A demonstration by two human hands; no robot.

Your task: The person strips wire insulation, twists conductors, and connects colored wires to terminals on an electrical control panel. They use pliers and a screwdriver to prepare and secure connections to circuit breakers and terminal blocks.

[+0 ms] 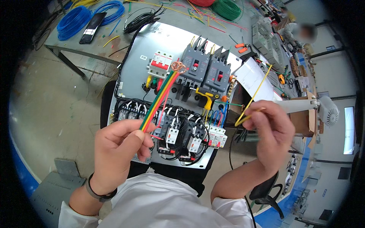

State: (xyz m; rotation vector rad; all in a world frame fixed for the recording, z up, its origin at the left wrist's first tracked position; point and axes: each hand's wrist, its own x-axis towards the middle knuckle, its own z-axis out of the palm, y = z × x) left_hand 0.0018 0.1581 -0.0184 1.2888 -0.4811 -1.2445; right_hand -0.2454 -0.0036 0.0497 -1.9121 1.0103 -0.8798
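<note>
My left hand [119,148] is closed round a bundle of green, yellow and red wires [159,99]. The bundle slants up and away, and its bare copper ends are bent into loops. At the right, my right hand [272,131] pinches a single bent yellow wire [256,92]. Below both hands lies a metal mounting panel [173,36]. It carries two large dark grey circuit breakers [194,64], a white breaker with red levers [159,64], and wired contactors [172,135] along the near side. A yellow-and-black pistol-shaped piece [208,99] rests by the large breakers.
On the grey workbench [152,8] lie blue wire coils [74,22], a phone [92,28], a green wire coil [227,9], wire scraps and orange-handled cutters [242,47]. Paper sheets [254,78] lie right of the panel. A black chair [268,190] stands at the right; another person [300,32] is farther off.
</note>
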